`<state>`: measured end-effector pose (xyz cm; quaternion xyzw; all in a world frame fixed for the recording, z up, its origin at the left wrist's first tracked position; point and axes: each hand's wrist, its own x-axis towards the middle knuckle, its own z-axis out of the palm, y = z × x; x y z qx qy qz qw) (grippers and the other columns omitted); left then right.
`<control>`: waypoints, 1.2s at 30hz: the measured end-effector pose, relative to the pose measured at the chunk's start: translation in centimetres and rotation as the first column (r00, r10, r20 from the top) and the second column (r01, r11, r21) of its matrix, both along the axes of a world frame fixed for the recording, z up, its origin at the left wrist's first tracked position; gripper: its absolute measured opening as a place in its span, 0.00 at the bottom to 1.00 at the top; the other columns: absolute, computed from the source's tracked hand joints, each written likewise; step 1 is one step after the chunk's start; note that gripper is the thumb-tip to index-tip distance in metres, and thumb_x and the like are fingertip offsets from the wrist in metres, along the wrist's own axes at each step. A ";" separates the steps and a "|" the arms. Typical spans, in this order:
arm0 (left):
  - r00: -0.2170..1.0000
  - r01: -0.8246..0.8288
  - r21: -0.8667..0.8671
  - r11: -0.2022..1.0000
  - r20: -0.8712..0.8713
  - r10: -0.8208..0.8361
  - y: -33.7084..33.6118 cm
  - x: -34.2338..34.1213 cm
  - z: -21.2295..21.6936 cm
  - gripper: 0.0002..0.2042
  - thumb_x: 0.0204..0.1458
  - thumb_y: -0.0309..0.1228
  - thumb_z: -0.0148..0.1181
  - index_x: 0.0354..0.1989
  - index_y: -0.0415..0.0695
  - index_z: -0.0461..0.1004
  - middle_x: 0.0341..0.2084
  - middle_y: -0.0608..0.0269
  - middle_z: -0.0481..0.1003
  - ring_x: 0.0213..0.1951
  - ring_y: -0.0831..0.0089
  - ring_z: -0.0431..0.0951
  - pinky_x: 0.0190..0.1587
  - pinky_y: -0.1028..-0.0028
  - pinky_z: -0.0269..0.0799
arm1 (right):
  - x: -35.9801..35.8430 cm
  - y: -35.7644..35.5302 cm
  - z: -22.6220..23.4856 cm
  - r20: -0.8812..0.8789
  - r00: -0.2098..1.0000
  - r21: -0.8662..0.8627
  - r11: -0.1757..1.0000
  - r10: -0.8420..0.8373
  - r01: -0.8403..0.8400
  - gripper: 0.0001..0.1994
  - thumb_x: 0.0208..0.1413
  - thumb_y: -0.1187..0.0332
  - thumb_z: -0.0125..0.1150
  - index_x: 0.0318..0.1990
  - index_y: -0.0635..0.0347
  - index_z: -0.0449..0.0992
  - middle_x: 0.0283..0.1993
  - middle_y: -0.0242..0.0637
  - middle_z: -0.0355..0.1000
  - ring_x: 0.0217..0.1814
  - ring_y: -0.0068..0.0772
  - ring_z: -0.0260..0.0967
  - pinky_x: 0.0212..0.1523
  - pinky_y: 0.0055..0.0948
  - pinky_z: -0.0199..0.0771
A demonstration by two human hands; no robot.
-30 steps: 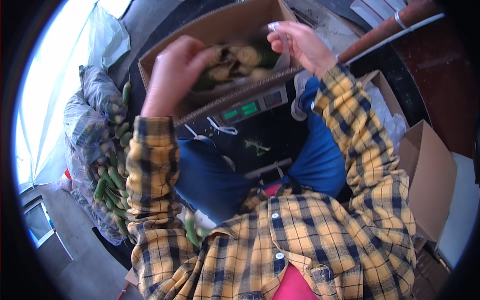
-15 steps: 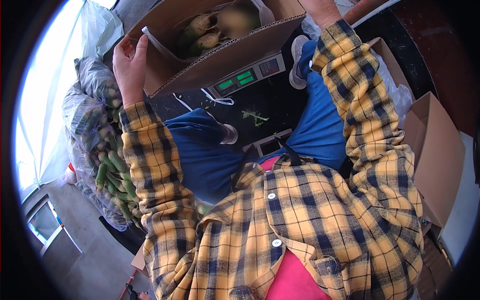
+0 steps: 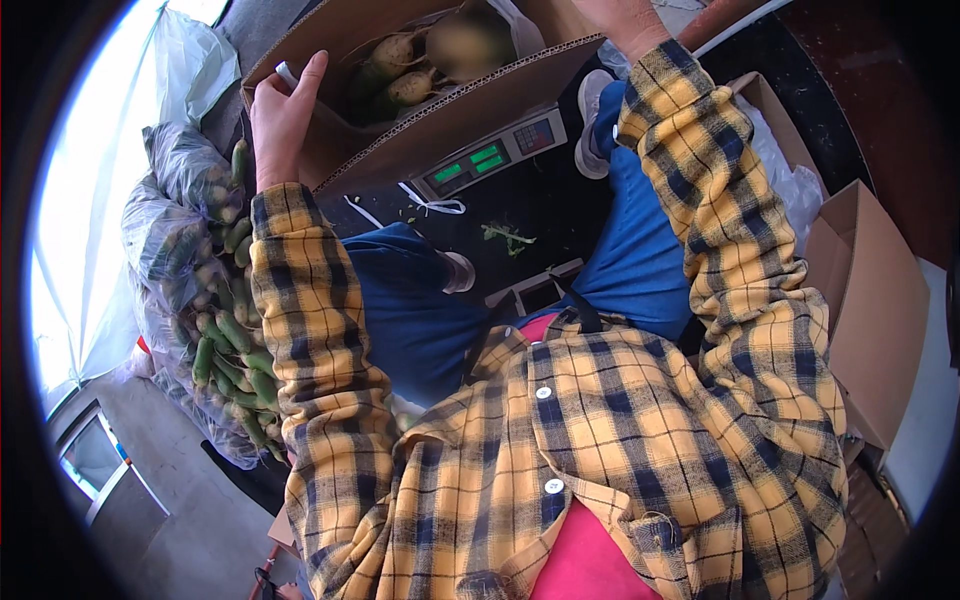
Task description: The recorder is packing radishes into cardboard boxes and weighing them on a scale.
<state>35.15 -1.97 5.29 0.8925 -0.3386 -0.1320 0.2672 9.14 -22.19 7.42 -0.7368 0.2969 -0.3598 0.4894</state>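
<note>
A cardboard box [image 3: 430, 125] with a white plastic liner [image 3: 518, 28] stands at the top of the view. Inside lie several green and white radishes [image 3: 408, 90], one patch of them blurred. My left hand [image 3: 283, 120] grips the box's near left corner, fingers curled at the wall and thumb pointing up on the inner side. A white tip of the liner shows between thumb and fingers. My right hand [image 3: 630, 25] is at the box's right end, its fingers cut off by the upper edge. Below the box, a scale [image 3: 490, 155] shows its green-lit display and keypad.
Clear plastic bags [image 3: 170, 230] and a heap of green radishes [image 3: 230, 350] lie to the left. On the right stands an open cardboard box [image 3: 870, 310] beside clear plastic [image 3: 790, 180]. A leafy scrap [image 3: 508, 238] lies on the dark floor between my legs.
My left hand has moved right and slightly down along the box corner, its thumb now over the liner's edge. The box has shifted slightly up and left. My right hand has moved slightly left.
</note>
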 end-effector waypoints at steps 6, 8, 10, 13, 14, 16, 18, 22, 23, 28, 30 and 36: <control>1.000 0.017 -0.071 0.997 -0.010 -0.018 0.1 0.6 -1.2 0.38 0.41 0.58 0.62 0.42 0.27 0.69 0.36 0.46 0.74 0.41 0.59 0.75 0.47 0.67 0.68 | 0.2 0.5 0.4 -0.025 1.000 -0.013 1.000 0.015 -0.015 0.15 0.58 0.65 0.50 0.44 0.69 0.70 0.33 0.38 0.73 0.33 0.25 0.71 0.34 0.24 0.70; 0.999 0.034 -0.120 0.992 0.026 -0.031 0.2 0.4 -1.3 0.40 0.41 0.58 0.62 0.47 0.27 0.67 0.40 0.44 0.73 0.44 0.58 0.74 0.49 0.66 0.67 | 0.2 0.5 0.2 0.000 1.000 -0.050 0.999 0.020 -0.020 0.15 0.58 0.65 0.50 0.44 0.69 0.70 0.33 0.38 0.73 0.33 0.26 0.71 0.35 0.25 0.71; 0.994 0.046 -0.110 0.993 0.105 -0.035 0.3 0.2 -1.4 0.44 0.42 0.57 0.62 0.53 0.26 0.61 0.46 0.41 0.69 0.50 0.55 0.70 0.54 0.66 0.64 | 0.2 0.7 0.1 -0.020 1.000 -0.086 0.996 0.009 -0.011 0.14 0.57 0.66 0.50 0.44 0.70 0.70 0.34 0.40 0.73 0.34 0.28 0.72 0.37 0.25 0.71; 0.995 0.038 -0.093 0.995 0.096 -0.029 0.4 0.0 -1.6 0.44 0.42 0.57 0.62 0.54 0.25 0.60 0.48 0.39 0.68 0.52 0.55 0.69 0.55 0.65 0.63 | 0.2 0.6 -0.5 -0.024 1.000 -0.071 0.997 0.007 -0.008 0.14 0.57 0.66 0.50 0.44 0.69 0.70 0.34 0.40 0.73 0.34 0.28 0.72 0.37 0.25 0.71; 0.995 0.036 -0.102 0.994 0.098 -0.026 0.5 0.5 -1.7 0.44 0.42 0.57 0.62 0.54 0.25 0.60 0.48 0.39 0.68 0.52 0.55 0.69 0.55 0.65 0.63 | 0.2 0.6 -0.1 -0.022 1.000 -0.080 0.997 0.008 -0.010 0.14 0.57 0.66 0.50 0.44 0.69 0.70 0.34 0.40 0.73 0.34 0.28 0.72 0.37 0.25 0.71; 0.992 0.051 -0.149 0.988 0.118 -0.034 0.7 1.5 -2.0 0.44 0.42 0.57 0.62 0.54 0.24 0.60 0.48 0.40 0.68 0.51 0.55 0.69 0.54 0.65 0.63 | 0.3 0.6 0.7 -0.018 1.000 -0.083 0.996 0.012 -0.013 0.14 0.57 0.66 0.50 0.44 0.69 0.70 0.34 0.40 0.73 0.35 0.28 0.72 0.37 0.25 0.71; 0.992 0.054 -0.153 0.987 0.123 -0.035 0.7 1.4 -2.1 0.43 0.42 0.56 0.62 0.54 0.25 0.60 0.47 0.41 0.68 0.51 0.55 0.69 0.54 0.65 0.64 | 0.3 0.5 0.4 -0.032 0.999 -0.089 0.996 0.002 -0.005 0.14 0.57 0.66 0.50 0.44 0.69 0.70 0.34 0.40 0.73 0.35 0.28 0.72 0.37 0.25 0.71; 0.966 0.117 -0.144 0.983 0.244 -0.079 0.3 -0.3 -0.9 0.39 0.44 0.51 0.63 0.53 0.27 0.61 0.44 0.43 0.69 0.49 0.56 0.69 0.52 0.65 0.64 | 0.1 0.4 0.2 -0.050 0.998 -0.104 0.994 -0.025 0.020 0.14 0.57 0.66 0.50 0.44 0.68 0.70 0.33 0.39 0.74 0.34 0.27 0.72 0.37 0.25 0.71; 0.966 0.116 -0.143 0.983 0.244 -0.079 0.3 -0.6 -0.9 0.39 0.44 0.51 0.63 0.53 0.27 0.61 0.44 0.43 0.69 0.49 0.56 0.69 0.52 0.65 0.64 | 0.1 0.5 0.2 -0.049 0.998 -0.102 0.995 -0.025 0.019 0.14 0.57 0.66 0.50 0.44 0.68 0.70 0.33 0.39 0.74 0.34 0.27 0.72 0.37 0.25 0.71; 0.932 0.078 -0.305 0.949 0.360 0.039 0.2 -2.3 -0.1 0.36 0.46 0.47 0.63 0.53 0.27 0.61 0.45 0.42 0.67 0.49 0.53 0.68 0.54 0.64 0.63 | -0.2 0.2 0.1 -0.029 1.000 -0.128 0.992 -0.001 -0.003 0.13 0.58 0.66 0.50 0.44 0.68 0.70 0.33 0.37 0.73 0.34 0.25 0.71 0.37 0.25 0.71; 0.903 0.114 -0.242 0.963 0.430 0.001 0.6 -1.2 -0.7 0.36 0.46 0.47 0.63 0.53 0.27 0.61 0.46 0.40 0.67 0.50 0.52 0.67 0.54 0.63 0.63 | -0.1 0.2 0.3 -0.018 1.000 -0.082 0.997 0.001 -0.003 0.13 0.58 0.66 0.50 0.44 0.68 0.70 0.33 0.37 0.73 0.35 0.25 0.71 0.37 0.24 0.70; 0.893 0.104 -0.115 0.988 0.448 -0.042 0.0 -0.2 -2.3 0.35 0.44 0.47 0.64 0.49 0.26 0.62 0.47 0.34 0.66 0.50 0.46 0.67 0.53 0.61 0.64 | 0.2 0.7 1.3 -0.012 1.000 -0.034 0.999 0.009 -0.009 0.14 0.58 0.65 0.52 0.44 0.69 0.70 0.35 0.37 0.72 0.36 0.25 0.71 0.37 0.24 0.70</control>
